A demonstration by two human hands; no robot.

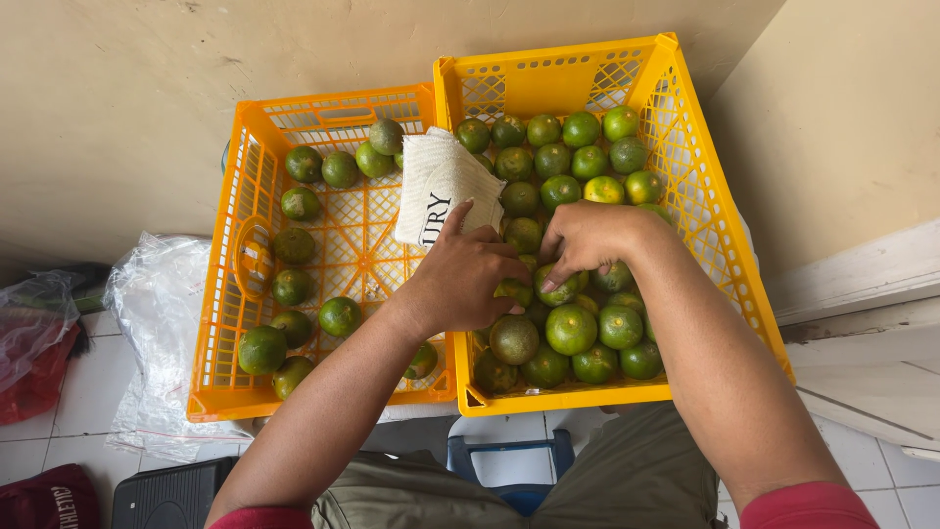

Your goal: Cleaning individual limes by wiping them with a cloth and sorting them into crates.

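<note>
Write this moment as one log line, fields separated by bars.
left hand: on white cloth | right hand: touching green citrus fruit | right crate: nearly full | left crate: sparse

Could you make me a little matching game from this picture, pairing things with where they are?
Things:
1. white cloth
2. left hand
3. right crate
4. clear plastic bag

Places:
A. on the tiled floor, left of the crates
B. crowded with green citrus fruit
C. draped over the wall shared by the two crates
D. over the crates' shared wall, just below the cloth

Pairs: 1-C, 2-D, 3-B, 4-A
</note>
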